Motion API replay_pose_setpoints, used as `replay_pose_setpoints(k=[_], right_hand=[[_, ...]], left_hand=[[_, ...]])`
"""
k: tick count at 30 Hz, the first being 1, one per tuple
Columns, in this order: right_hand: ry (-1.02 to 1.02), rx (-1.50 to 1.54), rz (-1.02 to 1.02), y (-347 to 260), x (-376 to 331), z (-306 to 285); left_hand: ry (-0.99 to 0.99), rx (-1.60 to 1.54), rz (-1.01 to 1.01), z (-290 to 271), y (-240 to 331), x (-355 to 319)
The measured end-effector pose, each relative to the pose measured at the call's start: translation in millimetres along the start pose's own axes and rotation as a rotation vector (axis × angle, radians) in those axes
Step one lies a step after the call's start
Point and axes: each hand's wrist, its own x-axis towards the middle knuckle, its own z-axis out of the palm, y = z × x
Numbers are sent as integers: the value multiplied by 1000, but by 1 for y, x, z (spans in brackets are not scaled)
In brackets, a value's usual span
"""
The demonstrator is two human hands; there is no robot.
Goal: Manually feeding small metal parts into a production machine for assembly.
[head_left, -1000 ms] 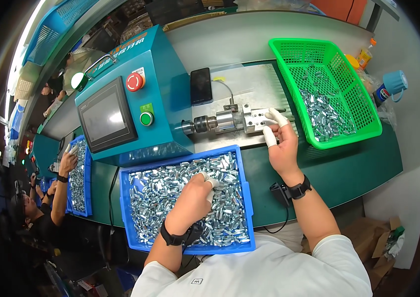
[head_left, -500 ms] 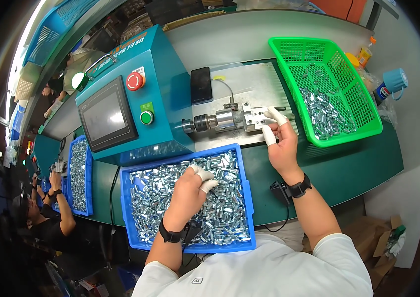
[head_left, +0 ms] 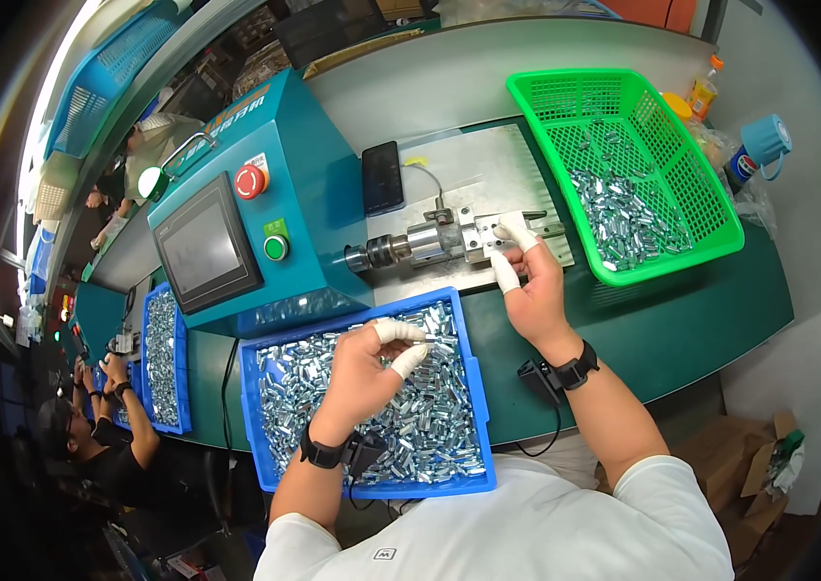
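My left hand point(head_left: 362, 373), white covers on thumb and forefinger, is pinched closed above a blue tray point(head_left: 480, 426) heaped with small shiny metal pieces point(head_left: 372, 436). A small metal piece point(head_left: 428, 340) appears to be between its fingertips, though it blends into the heap behind. My right hand point(head_left: 533, 290), with the same white finger covers, reaches to the metal clamping block point(head_left: 476, 235) of a teal machine point(head_left: 309, 184). Its thumb and forefinger are apart at the block's right end; nothing is visible between them. Left of the block sits a chuck point(head_left: 386, 252).
Right of the block, a green basket point(head_left: 657, 269) holds more metal pieces. A black phone point(head_left: 382, 178) lies behind the chuck. The machine carries a screen point(head_left: 205, 242), a red button point(head_left: 251, 181) and a green button point(head_left: 276, 247). At far left, another person point(head_left: 91, 441) works beside a blue tray point(head_left: 181, 387).
My left hand has lifted from the heap of metal pieces, thumb and forefinger still together. My right hand stays at the clamping block. The whole view has shifted slightly.
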Motion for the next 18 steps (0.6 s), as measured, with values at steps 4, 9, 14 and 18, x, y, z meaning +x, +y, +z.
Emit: replay_pose_setpoints(k=[4,9,14,18], right_hand=[[12,-11,4,-2,-1,1],[28,-24,12,-5,-1,2],[32,-18,12,-9,1,2],[32,-16,13,-12,1,0]], left_hand=[[-38,218,134,-2,23,28],[51,394,299,14,34,71],[158,519,507,24,34,111],[151,591,585,30,27,137]])
